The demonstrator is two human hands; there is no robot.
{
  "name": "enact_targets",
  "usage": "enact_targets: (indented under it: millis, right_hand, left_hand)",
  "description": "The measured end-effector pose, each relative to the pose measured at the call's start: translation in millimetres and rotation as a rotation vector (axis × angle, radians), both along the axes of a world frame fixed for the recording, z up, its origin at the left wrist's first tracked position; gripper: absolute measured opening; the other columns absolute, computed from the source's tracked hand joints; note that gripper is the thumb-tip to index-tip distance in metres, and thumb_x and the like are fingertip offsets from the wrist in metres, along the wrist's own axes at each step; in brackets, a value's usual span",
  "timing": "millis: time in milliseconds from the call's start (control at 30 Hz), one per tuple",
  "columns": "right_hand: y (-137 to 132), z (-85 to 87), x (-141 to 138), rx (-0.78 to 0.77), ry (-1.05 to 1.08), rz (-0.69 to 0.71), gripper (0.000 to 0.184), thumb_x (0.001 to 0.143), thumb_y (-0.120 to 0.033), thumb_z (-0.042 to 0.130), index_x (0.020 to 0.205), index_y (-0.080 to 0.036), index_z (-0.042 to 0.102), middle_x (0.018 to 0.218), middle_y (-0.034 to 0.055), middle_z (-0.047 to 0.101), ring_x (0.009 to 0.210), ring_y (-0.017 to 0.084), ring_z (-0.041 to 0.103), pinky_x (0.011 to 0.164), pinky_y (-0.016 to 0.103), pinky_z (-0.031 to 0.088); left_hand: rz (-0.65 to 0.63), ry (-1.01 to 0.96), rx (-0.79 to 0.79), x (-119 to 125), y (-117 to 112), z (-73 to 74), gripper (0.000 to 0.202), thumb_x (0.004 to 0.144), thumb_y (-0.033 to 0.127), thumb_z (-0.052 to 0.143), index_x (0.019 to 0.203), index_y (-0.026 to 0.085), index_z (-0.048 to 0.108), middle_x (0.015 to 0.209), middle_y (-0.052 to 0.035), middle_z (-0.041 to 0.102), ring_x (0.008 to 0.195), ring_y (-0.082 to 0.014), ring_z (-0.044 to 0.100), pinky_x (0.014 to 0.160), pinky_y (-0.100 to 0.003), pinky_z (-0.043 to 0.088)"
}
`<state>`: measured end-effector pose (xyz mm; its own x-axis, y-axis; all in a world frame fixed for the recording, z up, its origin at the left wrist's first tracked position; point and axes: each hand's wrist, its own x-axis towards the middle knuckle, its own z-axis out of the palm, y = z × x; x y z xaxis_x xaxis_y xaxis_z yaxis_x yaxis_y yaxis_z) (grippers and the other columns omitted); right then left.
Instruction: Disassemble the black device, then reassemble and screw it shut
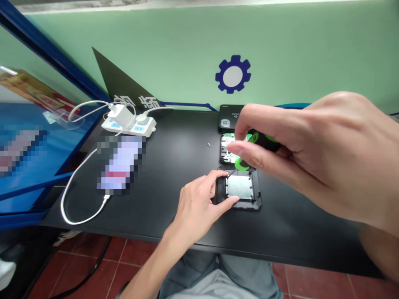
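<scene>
My right hand [308, 153] is closed around a black and green screwdriver [243, 163], its shaft slanting down to the left. The tip meets the upper left corner of a silver metal plate [239, 187] set in a black plastic cover [256, 195]. With thumb and fingers on either edge, my left hand [199, 203] grips this cover on the table. Just behind it lies a black casing with a green circuit board [228, 145], partly hidden by my right hand. Several tiny screws [208, 144] lie left of the casing.
A black box [230, 116] stands behind the circuit board. On the left, a phone [121, 164], blurred out, is joined by a white cable [64, 199] to a white power strip [145, 126] with a charger. The black table's [174, 166] front edge is close to my lap.
</scene>
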<state>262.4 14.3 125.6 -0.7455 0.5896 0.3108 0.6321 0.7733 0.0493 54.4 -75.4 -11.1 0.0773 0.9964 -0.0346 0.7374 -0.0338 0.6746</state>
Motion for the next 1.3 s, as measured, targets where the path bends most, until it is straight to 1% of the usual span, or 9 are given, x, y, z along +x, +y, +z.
enact_targets:
  millis: [167, 300, 467, 600, 667, 767, 933, 1100, 1300]
  right_hand:
    - [-1.1, 4.2, -0.4, -0.121, 0.026, 0.075, 0.02, 0.113, -0.033, 0.04, 0.1, -0.027, 0.053, 0.068, -0.0022, 0.051, 0.054, 0.02, 0.033, 0.059, 0.04, 0.024]
    - [-0.4, 4.3, -2.1, -0.054, -0.001, 0.055, 0.04, 0.12, -0.049, 0.033, 0.091, -0.028, 0.052, 0.057, -0.0043, 0.034, 0.047, 0.02, 0.026, 0.055, 0.04, 0.019]
    - [1.0, 4.2, -2.9, -0.148, 0.023, 0.09, 0.022, 0.112, -0.035, 0.04, 0.105, -0.025, 0.059, 0.072, -0.001, 0.057, 0.055, 0.021, 0.04, 0.058, 0.041, 0.028]
    - [4.0, 4.4, -3.2, -0.043, -0.018, 0.044, 0.042, 0.119, -0.052, 0.036, 0.096, -0.027, 0.059, 0.055, -0.0045, 0.036, 0.045, 0.022, 0.032, 0.053, 0.04, 0.02]
    - [4.5, 3.5, -2.4, -0.07, 0.017, 0.028, 0.041, 0.119, -0.052, 0.033, 0.096, -0.027, 0.057, 0.062, -0.0029, 0.042, 0.05, 0.022, 0.033, 0.058, 0.041, 0.025]
    - [4.5, 1.8, -1.3, -0.153, 0.058, 0.082, 0.028, 0.116, -0.039, 0.039, 0.107, -0.025, 0.061, 0.079, -0.0004, 0.059, 0.06, 0.02, 0.042, 0.063, 0.041, 0.032]
    - [3.0, 0.5, -2.4, -0.028, 0.043, 0.075, 0.042, 0.119, -0.048, 0.038, 0.089, -0.025, 0.055, 0.059, -0.0048, 0.032, 0.05, 0.016, 0.022, 0.054, 0.036, 0.018]
    - [5.5, 2.1, -0.4, -0.12, 0.076, 0.121, 0.026, 0.113, -0.039, 0.042, 0.101, -0.023, 0.06, 0.081, 0.0, 0.058, 0.06, 0.016, 0.04, 0.061, 0.036, 0.03]
    - [5.3, 2.2, -0.8, -0.069, 0.019, 0.099, 0.041, 0.119, -0.05, 0.036, 0.09, -0.026, 0.053, 0.058, -0.0038, 0.035, 0.048, 0.017, 0.023, 0.052, 0.036, 0.018]
  left_hand:
    - [-0.003, -0.016, 0.028, -0.2, -1.0, -2.7, 0.033, 0.096, 0.043, 0.092, 0.121, 0.026, 0.078, 0.082, 0.0045, 0.067, 0.075, -0.0189, 0.066, 0.07, -0.028, 0.045]
    - [-0.003, -0.014, 0.018, -0.2, -0.8, -1.0, 0.041, 0.095, 0.041, 0.094, 0.13, 0.028, 0.077, 0.083, 0.0045, 0.067, 0.076, -0.02, 0.068, 0.072, -0.029, 0.044]
    - [-0.011, -0.053, -0.015, 0.0, 0.1, 0.8, 0.036, 0.096, 0.04, 0.092, 0.126, 0.027, 0.077, 0.088, 0.0029, 0.07, 0.08, -0.0206, 0.069, 0.073, -0.029, 0.045]
    - [0.003, -0.008, 0.016, 0.1, -0.5, -2.0, 0.038, 0.094, 0.042, 0.095, 0.124, 0.027, 0.077, 0.082, 0.0048, 0.066, 0.076, -0.0193, 0.067, 0.07, -0.028, 0.043]
    - [0.0, -0.027, 0.017, -0.3, -0.9, -3.4, 0.032, 0.095, 0.043, 0.094, 0.116, 0.026, 0.076, 0.083, 0.0042, 0.068, 0.076, -0.019, 0.067, 0.07, -0.028, 0.044]
    - [-0.007, -0.041, 0.012, -0.6, -0.8, -3.7, 0.029, 0.095, 0.042, 0.093, 0.112, 0.025, 0.076, 0.085, 0.0038, 0.069, 0.076, -0.0188, 0.067, 0.07, -0.028, 0.045]
    - [0.003, -0.008, 0.019, -0.1, -0.1, -1.9, 0.035, 0.093, 0.041, 0.096, 0.119, 0.026, 0.077, 0.082, 0.0049, 0.067, 0.075, -0.0188, 0.066, 0.069, -0.028, 0.042]
    - [-0.009, -0.049, -0.01, -0.1, -0.5, -0.3, 0.032, 0.095, 0.042, 0.094, 0.116, 0.026, 0.076, 0.087, 0.0034, 0.07, 0.079, -0.0201, 0.069, 0.071, -0.029, 0.044]
    - [0.001, -0.017, 0.019, 0.0, -1.0, -1.6, 0.031, 0.095, 0.041, 0.093, 0.116, 0.027, 0.077, 0.082, 0.004, 0.068, 0.076, -0.0203, 0.069, 0.068, -0.029, 0.042]
